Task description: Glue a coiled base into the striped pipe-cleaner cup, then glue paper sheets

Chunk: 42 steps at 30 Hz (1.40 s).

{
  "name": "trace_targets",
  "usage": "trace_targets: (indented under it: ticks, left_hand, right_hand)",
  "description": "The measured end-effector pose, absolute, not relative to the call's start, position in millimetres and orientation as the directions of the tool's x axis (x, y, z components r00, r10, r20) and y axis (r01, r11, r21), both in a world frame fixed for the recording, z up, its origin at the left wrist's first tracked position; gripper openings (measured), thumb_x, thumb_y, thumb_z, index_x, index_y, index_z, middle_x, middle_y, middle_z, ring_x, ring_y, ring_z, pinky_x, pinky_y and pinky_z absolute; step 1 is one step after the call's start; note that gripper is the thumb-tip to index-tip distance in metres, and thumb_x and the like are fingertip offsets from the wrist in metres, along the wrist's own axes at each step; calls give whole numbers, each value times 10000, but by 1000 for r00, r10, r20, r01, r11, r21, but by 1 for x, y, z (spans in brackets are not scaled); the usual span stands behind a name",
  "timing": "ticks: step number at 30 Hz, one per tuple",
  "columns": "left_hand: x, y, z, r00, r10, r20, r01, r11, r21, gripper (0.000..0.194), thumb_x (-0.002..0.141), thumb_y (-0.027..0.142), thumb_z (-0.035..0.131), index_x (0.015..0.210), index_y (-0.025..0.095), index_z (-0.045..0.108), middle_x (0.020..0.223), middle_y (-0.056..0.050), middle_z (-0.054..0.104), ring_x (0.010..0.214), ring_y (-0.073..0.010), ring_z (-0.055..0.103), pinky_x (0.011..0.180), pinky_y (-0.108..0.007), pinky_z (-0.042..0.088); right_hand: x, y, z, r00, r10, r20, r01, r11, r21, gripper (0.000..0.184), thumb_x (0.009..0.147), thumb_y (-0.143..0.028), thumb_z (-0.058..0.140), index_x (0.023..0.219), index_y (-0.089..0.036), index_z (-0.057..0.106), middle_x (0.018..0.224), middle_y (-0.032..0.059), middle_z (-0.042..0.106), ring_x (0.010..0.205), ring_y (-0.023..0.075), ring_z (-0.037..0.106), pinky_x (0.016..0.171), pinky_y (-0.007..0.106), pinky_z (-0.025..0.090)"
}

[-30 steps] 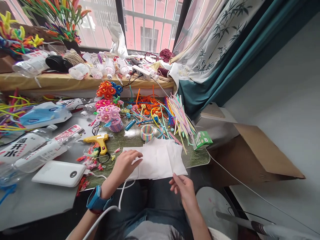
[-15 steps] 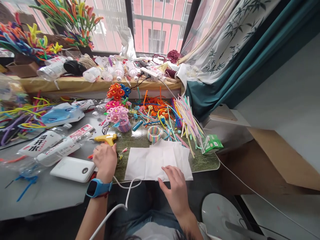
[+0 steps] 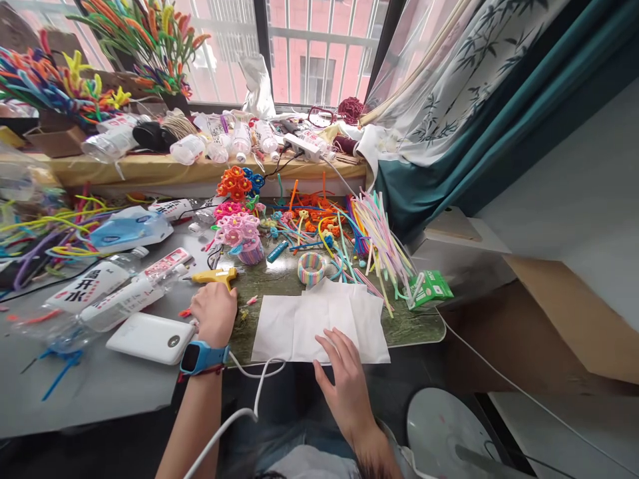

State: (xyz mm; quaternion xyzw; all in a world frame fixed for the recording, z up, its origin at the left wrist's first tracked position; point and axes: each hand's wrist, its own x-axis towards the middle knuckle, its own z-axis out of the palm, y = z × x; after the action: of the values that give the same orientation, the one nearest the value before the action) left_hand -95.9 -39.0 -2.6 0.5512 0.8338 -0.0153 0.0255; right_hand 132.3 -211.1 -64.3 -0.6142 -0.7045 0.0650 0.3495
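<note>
My left hand [image 3: 214, 314], with a blue watch [image 3: 200, 358] on its wrist, rests on the table with fingers curled. Directly beyond its knuckles lies a yellow glue gun [image 3: 215, 275], its nozzle toward the left. The gun's handle runs down to the hand; whether the fingers hold it is hidden. My right hand [image 3: 343, 372] is open, fingers spread over the near edge of white paper sheets [image 3: 304, 326]. Behind the sheets sits a ring wrapped in pastel stripes [image 3: 311, 268]. Left of the ring, a striped pot [image 3: 251, 252] holds pink pipe-cleaner flowers [image 3: 238, 229].
A white power bank [image 3: 150, 337] and plastic bottles [image 3: 90, 286] lie at left. Pastel pipe cleaners [image 3: 384, 233] and a green box [image 3: 430, 289] occupy the right. A white cable [image 3: 257, 392] loops past the table's front edge. Cardboard boxes [image 3: 544, 313] stand farther right.
The whole view has shifted slightly. My right hand has moved a little to the left over the paper, its fingers more spread. My left hand stays beside the glue gun.
</note>
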Motion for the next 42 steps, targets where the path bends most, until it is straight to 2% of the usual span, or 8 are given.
trace_targets:
  ticks: [8,16,18,23,29,35,39,42]
  left_hand:
    - [-99,-28,1,-387,916,-108,920,391,15,414,833,317,524,1057,22,709,1062,-293,700,999,-408,658,768,-428,496]
    - [-102,-51,12,-365,930,-45,930,367,35,492,807,470,521,1032,65,688,948,-246,726,922,-407,682,714,-405,475]
    - [-104,-63,17,-313,949,23,942,308,131,490,791,503,527,1025,103,684,845,-183,736,846,-367,694,696,-385,463]
    - [-116,-86,25,-182,973,140,814,69,577,465,716,542,616,1002,180,677,728,-45,725,715,-239,682,665,-306,464]
    - [-116,-95,22,20,999,-34,331,26,943,375,738,509,662,914,178,651,729,-53,715,610,-181,639,547,-268,504]
    - [-99,-98,23,227,964,-138,231,85,969,349,774,515,643,832,171,646,527,33,542,444,-115,494,434,-226,386]
    - [-84,-99,24,282,939,-198,337,97,937,365,774,515,621,845,160,665,473,60,481,408,-96,421,409,-216,332]
    - [-76,-96,19,310,935,-175,468,10,884,332,759,493,619,717,166,659,433,49,486,402,-96,412,396,-211,313]
  right_hand:
    - [134,-217,-66,1,909,417,811,243,-532,329,953,-152,500,1249,-242,612,1279,84,646,1266,260,566,1011,461,542]
    - [136,-213,-67,22,907,421,795,239,-558,328,951,-132,481,1224,-245,623,1254,78,655,1253,250,575,998,441,549]
    - [137,-212,-68,23,909,417,790,239,-565,328,953,-132,479,1224,-245,624,1249,77,656,1251,247,575,997,436,548]
    - [139,-211,-68,8,923,385,790,230,-568,332,959,-129,466,1234,-239,617,1244,77,654,1243,242,571,999,424,537]
    - [130,-207,-62,117,930,348,827,102,-552,302,957,-161,484,1222,-228,612,1194,94,663,1115,261,616,942,445,535]
    - [118,-192,-54,208,935,286,814,-3,-581,352,907,-139,526,1247,-213,580,1182,101,653,1099,268,602,919,429,526]
    - [120,-187,-51,222,924,310,789,17,-614,343,919,-152,510,1250,-215,572,1177,91,663,1096,255,600,914,409,519]
    - [134,-190,-53,263,900,346,809,-10,-588,305,947,-199,505,1242,-202,583,1167,106,667,1080,267,606,924,440,511]
